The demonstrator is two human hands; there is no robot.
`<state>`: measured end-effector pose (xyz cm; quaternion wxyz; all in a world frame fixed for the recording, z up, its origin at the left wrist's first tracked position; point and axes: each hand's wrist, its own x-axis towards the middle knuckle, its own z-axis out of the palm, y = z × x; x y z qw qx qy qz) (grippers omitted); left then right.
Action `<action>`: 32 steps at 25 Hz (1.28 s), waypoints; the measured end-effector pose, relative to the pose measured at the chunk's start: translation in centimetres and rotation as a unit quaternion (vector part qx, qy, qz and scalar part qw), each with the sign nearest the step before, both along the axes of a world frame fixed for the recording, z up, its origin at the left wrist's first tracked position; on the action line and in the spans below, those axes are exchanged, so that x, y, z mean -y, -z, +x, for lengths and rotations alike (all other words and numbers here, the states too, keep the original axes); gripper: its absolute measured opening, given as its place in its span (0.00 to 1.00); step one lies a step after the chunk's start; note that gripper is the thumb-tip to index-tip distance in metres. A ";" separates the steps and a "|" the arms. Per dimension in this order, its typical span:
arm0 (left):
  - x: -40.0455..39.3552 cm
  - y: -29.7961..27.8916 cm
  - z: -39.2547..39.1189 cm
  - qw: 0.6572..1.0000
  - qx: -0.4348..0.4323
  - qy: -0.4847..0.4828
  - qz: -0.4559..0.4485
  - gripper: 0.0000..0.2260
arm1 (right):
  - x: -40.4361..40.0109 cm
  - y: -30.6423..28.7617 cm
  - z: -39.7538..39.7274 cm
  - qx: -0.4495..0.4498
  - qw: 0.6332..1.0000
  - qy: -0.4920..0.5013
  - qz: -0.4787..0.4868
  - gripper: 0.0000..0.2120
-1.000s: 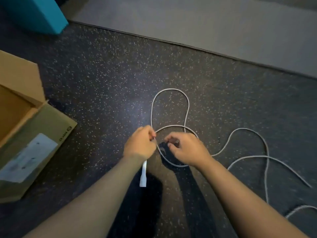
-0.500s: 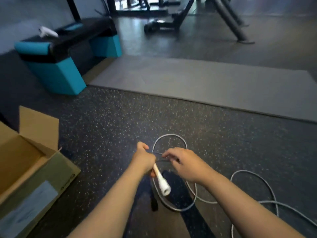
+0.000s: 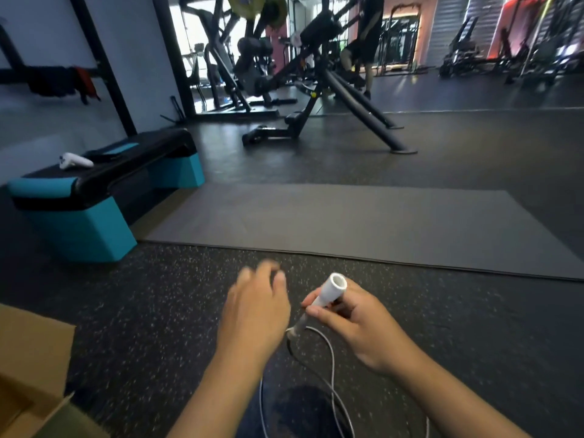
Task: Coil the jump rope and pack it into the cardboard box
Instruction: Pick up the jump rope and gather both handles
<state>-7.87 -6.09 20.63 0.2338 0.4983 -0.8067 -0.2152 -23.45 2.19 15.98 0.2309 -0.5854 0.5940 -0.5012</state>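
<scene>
Two bare hands hover low over the dark speckled floor (image 3: 132, 311). The right hand (image 3: 357, 327) pinches the white handle (image 3: 328, 290) of the jump rope between thumb and fingers, the handle tilted with its open end up. From the handle's lower end the grey rope (image 3: 331, 358) curves down in a loop toward the bottom edge. The left hand (image 3: 256, 311) sits just beside the handle, back to the camera and blurred, so I cannot tell whether its fingers grip anything. One corner of the cardboard box (image 3: 34, 358) shows at lower left, well apart from the rope. Beyond the hands lies a grey mat (image 3: 347, 222), with a teal step bench (image 3: 82, 222) to its left.
</scene>
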 end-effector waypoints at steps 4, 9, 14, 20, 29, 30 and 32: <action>-0.8 -7.3 -1.5 0.941 -0.008 0.325 -0.098 0.11 | 1.1 -3.6 -1.9 -0.138 0.989 -0.041 0.020 0.07; 4.3 -12.7 -0.1 0.930 -0.004 0.304 -0.208 0.06 | 0.1 -3.8 -3.6 -0.022 0.996 -0.051 0.077 0.11; 6.1 -14.4 1.6 0.921 0.225 0.274 -0.163 0.12 | 0.1 -6.7 -4.4 0.067 0.997 -0.014 0.032 0.13; 4.1 -12.6 -1.3 0.894 0.235 0.327 -0.195 0.16 | -0.4 -11.2 -4.9 -0.036 0.999 -0.007 -0.006 0.15; 6.5 -14.3 -0.9 0.933 -0.171 0.297 0.111 0.12 | -2.7 -12.0 -8.3 0.037 0.994 0.093 0.049 0.22; 6.3 -14.5 -1.7 0.898 -0.293 0.277 0.173 0.11 | -2.3 -11.8 -7.7 0.074 0.994 0.076 0.038 0.21; 5.8 -14.8 -3.4 0.807 -0.479 0.237 0.251 0.10 | -1.5 -11.2 -6.4 0.116 0.992 0.037 0.018 0.20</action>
